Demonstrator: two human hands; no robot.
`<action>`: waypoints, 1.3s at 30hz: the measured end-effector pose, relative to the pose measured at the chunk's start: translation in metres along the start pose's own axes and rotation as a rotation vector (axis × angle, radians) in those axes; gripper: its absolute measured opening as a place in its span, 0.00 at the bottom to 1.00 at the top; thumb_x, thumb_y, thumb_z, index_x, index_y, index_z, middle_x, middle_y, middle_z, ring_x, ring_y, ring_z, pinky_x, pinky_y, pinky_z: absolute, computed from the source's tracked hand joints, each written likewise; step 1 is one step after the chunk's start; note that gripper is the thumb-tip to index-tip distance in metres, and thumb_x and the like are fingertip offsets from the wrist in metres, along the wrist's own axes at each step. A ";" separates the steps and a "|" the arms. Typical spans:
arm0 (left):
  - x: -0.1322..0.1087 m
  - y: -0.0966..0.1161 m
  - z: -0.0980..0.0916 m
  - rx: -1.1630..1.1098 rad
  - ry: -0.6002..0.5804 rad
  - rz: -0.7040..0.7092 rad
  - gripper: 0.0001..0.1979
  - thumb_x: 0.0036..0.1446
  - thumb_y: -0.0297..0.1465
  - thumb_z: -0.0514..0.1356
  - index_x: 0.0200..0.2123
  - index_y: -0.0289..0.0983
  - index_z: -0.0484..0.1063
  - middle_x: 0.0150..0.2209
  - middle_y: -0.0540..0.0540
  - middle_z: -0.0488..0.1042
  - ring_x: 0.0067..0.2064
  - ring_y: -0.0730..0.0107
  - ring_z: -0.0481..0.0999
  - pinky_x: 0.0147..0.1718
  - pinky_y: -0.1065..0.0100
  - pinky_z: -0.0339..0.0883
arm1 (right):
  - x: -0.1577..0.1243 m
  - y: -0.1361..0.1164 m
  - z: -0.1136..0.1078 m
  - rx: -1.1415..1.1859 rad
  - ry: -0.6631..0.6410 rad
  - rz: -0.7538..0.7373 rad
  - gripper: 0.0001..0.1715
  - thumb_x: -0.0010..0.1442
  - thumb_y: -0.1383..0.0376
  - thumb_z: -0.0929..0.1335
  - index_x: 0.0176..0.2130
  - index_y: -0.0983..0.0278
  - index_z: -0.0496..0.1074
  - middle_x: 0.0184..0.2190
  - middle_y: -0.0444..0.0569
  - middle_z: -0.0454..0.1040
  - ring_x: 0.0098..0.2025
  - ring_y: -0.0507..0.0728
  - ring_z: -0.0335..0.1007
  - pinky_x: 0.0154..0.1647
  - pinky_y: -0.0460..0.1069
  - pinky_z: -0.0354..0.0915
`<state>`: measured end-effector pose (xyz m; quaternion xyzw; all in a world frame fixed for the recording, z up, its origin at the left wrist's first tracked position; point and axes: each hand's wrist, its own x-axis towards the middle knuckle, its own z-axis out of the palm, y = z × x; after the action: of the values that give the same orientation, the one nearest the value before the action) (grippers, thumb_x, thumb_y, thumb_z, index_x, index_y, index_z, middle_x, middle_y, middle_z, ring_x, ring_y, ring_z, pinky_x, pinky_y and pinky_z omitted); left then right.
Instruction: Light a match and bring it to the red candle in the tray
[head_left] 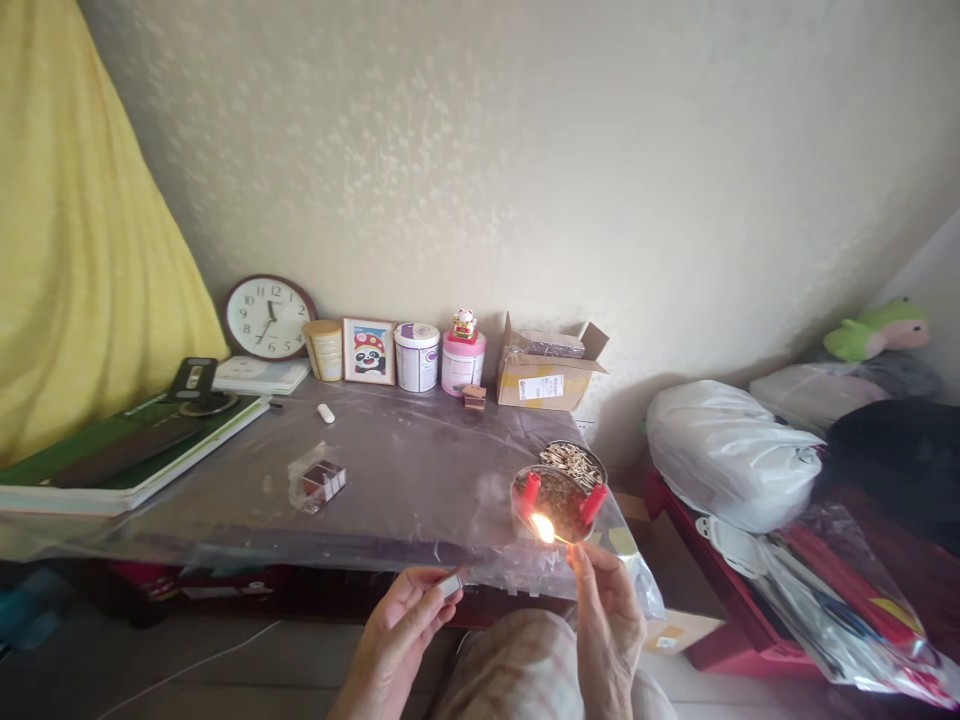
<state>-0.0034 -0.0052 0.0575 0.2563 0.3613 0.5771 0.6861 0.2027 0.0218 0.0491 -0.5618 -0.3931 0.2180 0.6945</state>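
Observation:
My right hand (609, 622) pinches a burning match (559, 535); its flame sits at the near rim of a round bowl (559, 500) on the table corner. Two red candles (595, 503) stand in the bowl's brown filling. Behind it a second round dish (574, 462) holds several matchsticks. My left hand (397, 635) is closed on a small matchbox (450, 585), held below the table's front edge. Both hands are above my lap.
The table (405, 470) is covered in clear plastic. On it lie a wrapped small box (322, 482), a white eraser (325, 413), books (127, 450), a clock (268, 317), tins, a framed picture and a cardboard box (547, 375). White bags (731, 455) lie to the right.

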 end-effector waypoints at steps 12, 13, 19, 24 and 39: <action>0.009 -0.001 -0.014 -0.031 0.043 -0.011 0.13 0.46 0.40 0.69 0.33 0.39 0.78 0.37 0.46 0.81 0.44 0.64 0.76 0.47 0.64 0.66 | 0.019 -0.017 0.006 0.243 0.020 0.165 0.18 0.42 0.55 0.78 0.29 0.62 0.74 0.27 0.42 0.76 0.33 0.53 0.70 0.41 0.49 0.64; 0.009 -0.001 -0.014 -0.027 0.042 -0.008 0.13 0.47 0.39 0.69 0.34 0.39 0.78 0.37 0.46 0.81 0.44 0.64 0.76 0.48 0.64 0.66 | 0.020 -0.017 0.007 0.251 0.013 0.163 0.18 0.42 0.55 0.78 0.29 0.62 0.74 0.28 0.42 0.76 0.34 0.54 0.70 0.42 0.50 0.64; 0.008 0.003 -0.015 -0.011 0.041 -0.004 0.12 0.48 0.39 0.68 0.34 0.39 0.78 0.37 0.46 0.80 0.44 0.64 0.75 0.47 0.65 0.65 | 0.026 -0.023 0.012 0.195 -0.003 0.141 0.19 0.42 0.54 0.77 0.29 0.62 0.74 0.28 0.42 0.75 0.33 0.53 0.68 0.41 0.49 0.64; 0.008 0.004 -0.016 -0.007 0.043 -0.004 0.12 0.48 0.40 0.68 0.35 0.39 0.78 0.38 0.45 0.80 0.45 0.63 0.74 0.49 0.63 0.64 | 0.033 -0.026 0.019 0.147 -0.017 0.089 0.19 0.43 0.52 0.76 0.28 0.63 0.73 0.26 0.42 0.73 0.31 0.53 0.67 0.36 0.48 0.65; 0.018 -0.002 -0.027 0.010 0.076 -0.041 0.14 0.46 0.41 0.69 0.34 0.39 0.78 0.37 0.44 0.80 0.44 0.61 0.75 0.48 0.61 0.65 | 0.050 -0.013 0.039 0.098 -0.019 0.094 0.22 0.42 0.49 0.75 0.27 0.63 0.73 0.25 0.44 0.74 0.28 0.53 0.68 0.32 0.48 0.67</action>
<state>-0.0218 0.0101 0.0361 0.2301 0.3954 0.5703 0.6823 0.1995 0.0794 0.0785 -0.5431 -0.3615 0.2746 0.7064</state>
